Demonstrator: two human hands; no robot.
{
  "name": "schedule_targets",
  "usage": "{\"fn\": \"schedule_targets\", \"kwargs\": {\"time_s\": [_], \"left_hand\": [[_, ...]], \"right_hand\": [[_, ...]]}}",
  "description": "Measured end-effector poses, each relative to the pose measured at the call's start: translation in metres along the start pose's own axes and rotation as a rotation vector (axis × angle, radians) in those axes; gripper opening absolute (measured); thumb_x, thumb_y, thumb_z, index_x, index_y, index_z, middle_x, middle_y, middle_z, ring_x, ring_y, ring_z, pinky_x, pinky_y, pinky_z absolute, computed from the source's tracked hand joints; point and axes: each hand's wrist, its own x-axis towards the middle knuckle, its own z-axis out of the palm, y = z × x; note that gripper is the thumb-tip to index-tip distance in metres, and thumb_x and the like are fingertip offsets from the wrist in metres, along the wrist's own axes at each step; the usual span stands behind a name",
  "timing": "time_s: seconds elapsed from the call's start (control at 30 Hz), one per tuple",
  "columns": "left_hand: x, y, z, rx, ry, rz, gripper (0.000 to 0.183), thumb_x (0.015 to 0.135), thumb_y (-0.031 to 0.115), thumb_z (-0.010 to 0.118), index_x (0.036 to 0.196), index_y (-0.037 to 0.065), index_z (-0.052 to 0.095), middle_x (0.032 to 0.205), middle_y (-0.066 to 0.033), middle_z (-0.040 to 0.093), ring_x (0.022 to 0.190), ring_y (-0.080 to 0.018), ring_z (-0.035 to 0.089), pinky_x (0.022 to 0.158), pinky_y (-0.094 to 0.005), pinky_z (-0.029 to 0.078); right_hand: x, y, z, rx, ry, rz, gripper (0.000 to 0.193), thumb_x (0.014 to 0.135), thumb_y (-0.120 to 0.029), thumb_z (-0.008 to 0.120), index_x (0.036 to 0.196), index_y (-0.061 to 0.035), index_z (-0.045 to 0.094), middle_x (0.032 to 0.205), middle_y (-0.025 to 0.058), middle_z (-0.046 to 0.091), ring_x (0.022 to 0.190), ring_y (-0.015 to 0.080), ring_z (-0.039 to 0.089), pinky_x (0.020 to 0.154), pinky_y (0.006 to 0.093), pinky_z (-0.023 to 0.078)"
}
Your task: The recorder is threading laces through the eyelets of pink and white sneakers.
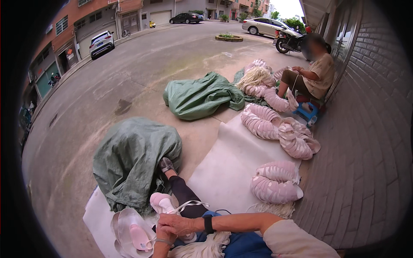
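Observation:
In my lap, my right hand (180, 222), with a dark band on its wrist, meets my left hand (165, 234). Both have closed fingers, beside a pink and white shoe upper (161, 202). My left hand seems to grip its lower end; what the right fingers pinch is hidden. A white shoelace (193, 202) loops from the upper toward the right. Left of my hands lies a second pink upper piece (140, 236) among pale white shoe parts (122, 223). A bundle of white laces (206, 247) rests on my blue-clad lap.
Green sacks (133, 159) (202, 96) stand ahead on the left. Curled stacks of pink uppers (277, 182) (262, 120) line a white sheet (226, 159) beside the tiled wall (361, 150). Farther off, a seated person (318, 71) handles more uppers. Parked cars (264, 26) stand beyond.

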Motion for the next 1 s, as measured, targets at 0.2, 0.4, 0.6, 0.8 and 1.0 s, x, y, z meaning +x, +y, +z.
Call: {"fn": "schedule_targets", "kwargs": {"time_s": [0.2,0.4,0.6,0.8,1.0], "left_hand": [[-0.001,0.003,-0.001,-0.106,-0.060,-0.406,0.024,0.084,0.014,0.056,0.102,0.001,0.049,0.094,-0.0213,0.056,0.084,-0.0434,0.056,0.071,-0.0484,0.046],[0.000,0.006,0.002,-0.013,0.069,-0.425,0.024,0.084,0.018,0.057,0.098,0.001,0.047,0.089,-0.0208,0.055,0.079,-0.0419,0.057,0.068,-0.0497,0.046],[0.005,0.006,0.004,0.102,0.003,-0.442,0.024,0.082,0.019,0.056,0.094,0.000,0.047,0.090,-0.0214,0.055,0.079,-0.0419,0.058,0.067,-0.0516,0.045],[0.002,-0.010,0.007,-0.016,0.166,-0.470,0.018,0.080,0.015,0.056,0.087,0.000,0.049,0.077,-0.0226,0.059,0.074,-0.0439,0.057,0.066,-0.0519,0.043],[-0.001,-0.015,0.001,-0.147,0.135,-0.532,0.016,0.079,0.012,0.057,0.084,-0.001,0.048,0.073,-0.0223,0.059,0.072,-0.0420,0.058,0.065,-0.0498,0.043]], "right_hand": [[-0.023,0.037,-0.009,-0.358,-0.060,0.255,0.018,0.086,-0.019,0.051,0.088,-0.0015,0.053,0.085,0.0176,0.054,0.081,0.0349,0.057,0.072,0.0432,0.045],[-0.016,0.045,0.004,-0.553,0.001,0.253,0.014,0.082,-0.016,0.054,0.085,-0.0025,0.055,0.078,0.0152,0.059,0.073,0.0355,0.062,0.063,0.0446,0.049],[-0.018,0.044,0.006,-0.678,0.019,0.253,0.013,0.082,-0.014,0.054,0.087,-0.0028,0.055,0.078,0.0132,0.058,0.072,0.0302,0.064,0.058,0.0392,0.051],[-0.015,0.047,0.014,-0.789,-0.008,0.113,0.013,0.081,-0.011,0.054,0.091,-0.0028,0.054,0.081,0.0121,0.058,0.071,0.0278,0.064,0.056,0.0356,0.052],[-0.009,0.040,0.021,-0.681,-0.057,0.189,0.013,0.082,-0.012,0.051,0.090,-0.0026,0.056,0.083,0.0143,0.059,0.075,0.0305,0.064,0.065,0.0390,0.051]]}}
